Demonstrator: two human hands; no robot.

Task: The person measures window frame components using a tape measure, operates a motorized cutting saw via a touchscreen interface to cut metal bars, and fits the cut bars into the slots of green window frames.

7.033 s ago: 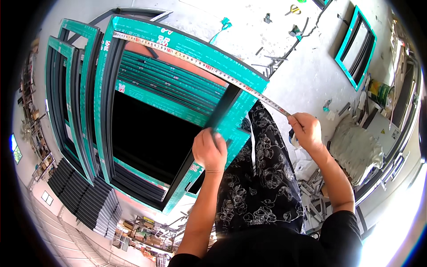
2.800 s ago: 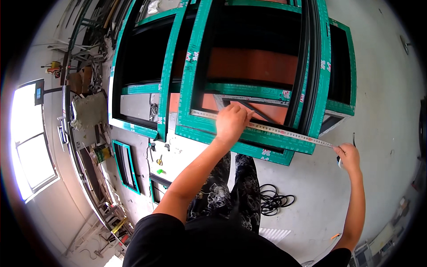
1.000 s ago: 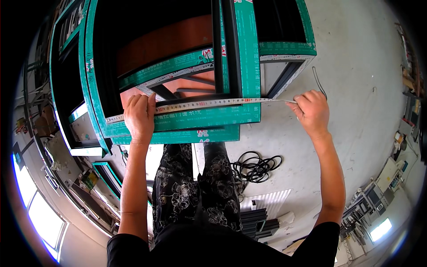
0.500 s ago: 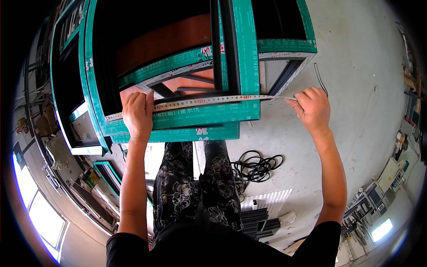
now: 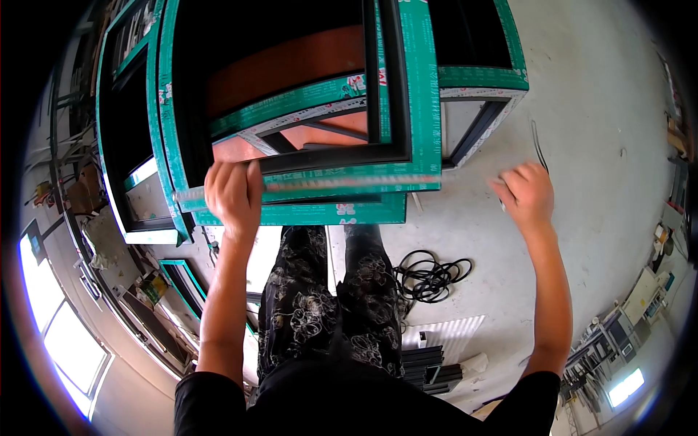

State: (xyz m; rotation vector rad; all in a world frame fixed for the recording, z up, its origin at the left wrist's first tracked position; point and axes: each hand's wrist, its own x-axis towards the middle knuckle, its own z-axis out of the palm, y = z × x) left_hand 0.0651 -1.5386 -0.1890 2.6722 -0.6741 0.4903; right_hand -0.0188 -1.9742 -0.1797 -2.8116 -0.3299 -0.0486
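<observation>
A measuring tape (image 5: 349, 182), smeared by motion, runs along the lower bar of a window frame (image 5: 425, 94) wrapped in green film. My left hand (image 5: 233, 198) is closed over the tape and bar near the frame's left corner; a short length of tape shows to its left. Off the frame's right corner, my right hand (image 5: 529, 192) is closed, blurred, with a pale sliver at its fingertips. Between the bar's end and this hand the tape blurs into the grey floor.
More green-wrapped frames (image 5: 483, 77) stand beyond and to the left. A coiled black hose or cable (image 5: 434, 276) lies on the floor (image 5: 596, 182) to the right of my legs. Dark profiles (image 5: 425, 367) are stacked behind. Shelves and equipment (image 5: 622, 338) line the right wall.
The tape has dropped toward the lower bar and blurred. My right hand has moved slightly down and right. The frames appear shifted right in view, with my left hand still on the bar.
</observation>
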